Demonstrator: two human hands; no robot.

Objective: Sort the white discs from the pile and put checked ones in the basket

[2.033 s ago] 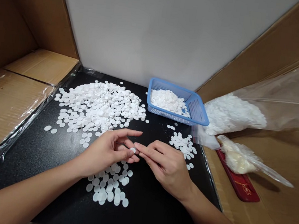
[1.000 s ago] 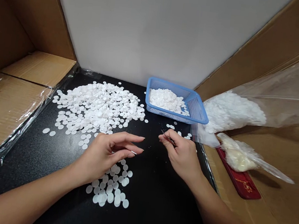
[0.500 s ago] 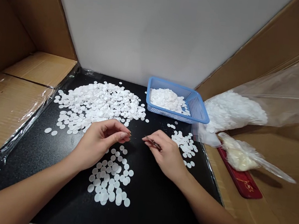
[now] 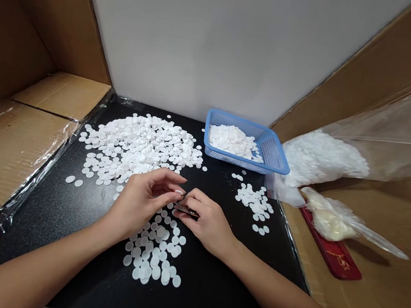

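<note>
Between the thumb and fingers of my left hand point(image 4: 143, 199) is a white disc point(image 4: 179, 192), its edge turned toward my other hand. My right hand point(image 4: 207, 219) grips a small metal nail clipper point(image 4: 188, 211), partly hidden by the fingers. The clipper's tip meets or nearly meets the disc; I cannot tell which. Below both hands lies a loose group of white discs point(image 4: 155, 258) on the black tabletop point(image 4: 219, 285). A large heap of such discs point(image 4: 143, 141) spreads behind my left hand.
A blue plastic basket point(image 4: 278, 155) partly filled with white discs stands at the back. Right of my right hand lies a smaller disc group point(image 4: 254, 200). Clear bags point(image 4: 325, 156) and a red case point(image 4: 342, 261) rest on cardboard at right. Cardboard walls flank the table.
My right hand has moved left with the nail clipper, up to the disc in my left hand. The gap between the hands has closed. The view has shifted slightly.
</note>
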